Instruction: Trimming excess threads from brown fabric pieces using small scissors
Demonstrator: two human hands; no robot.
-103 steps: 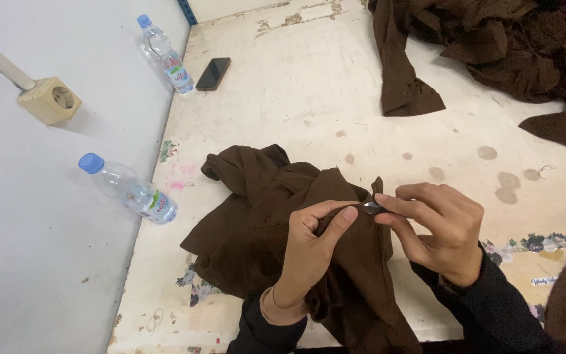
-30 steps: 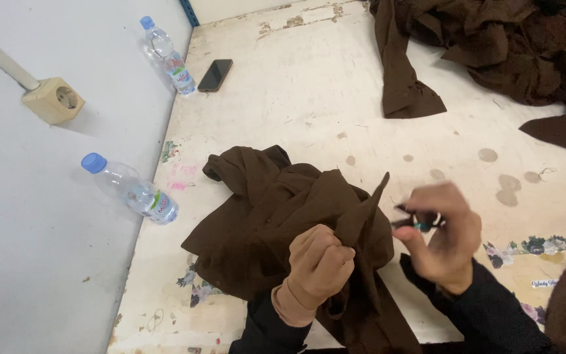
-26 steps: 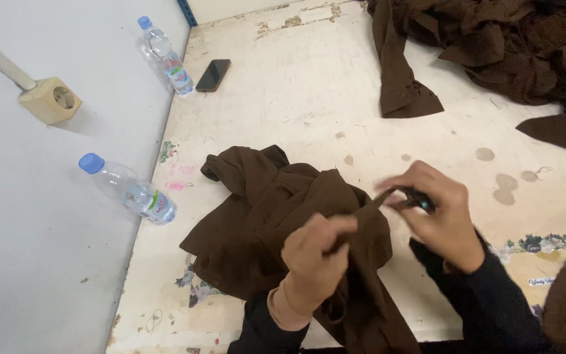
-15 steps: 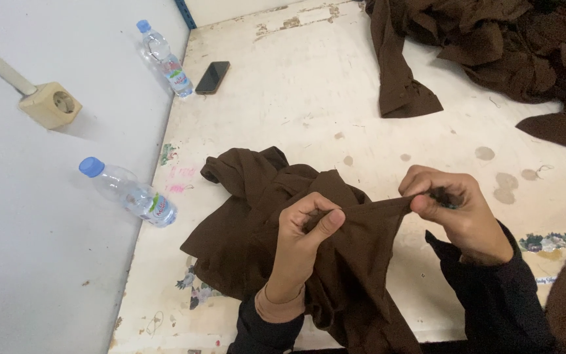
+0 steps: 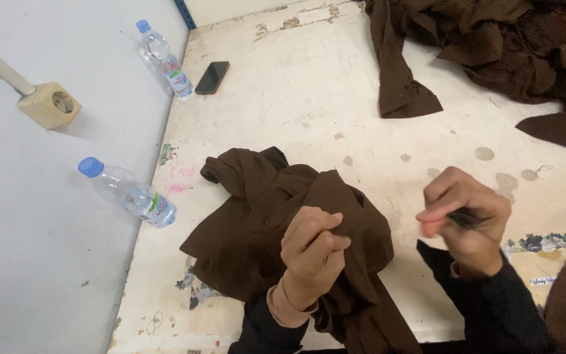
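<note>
A crumpled dark brown garment (image 5: 263,210) lies on the worn white table (image 5: 309,92) in front of me. My left hand (image 5: 312,252) is closed on a fold of that cloth near its right side. My right hand (image 5: 466,219) is raised just right of the garment, apart from it, fingers curled around a small dark tool (image 5: 463,217) that I cannot identify; it is slightly blurred.
A pile of the same brown fabric (image 5: 492,46) covers the far right corner. A black phone (image 5: 212,77) and a plastic water bottle (image 5: 164,59) lie at the far left edge; another bottle (image 5: 129,193) lies nearer. A wall socket (image 5: 50,105) sits on the left wall.
My right hand has pulled away to the right from the fabric, taking the small tool with it. My left hand keeps its grip on the cloth and has dropped slightly.
</note>
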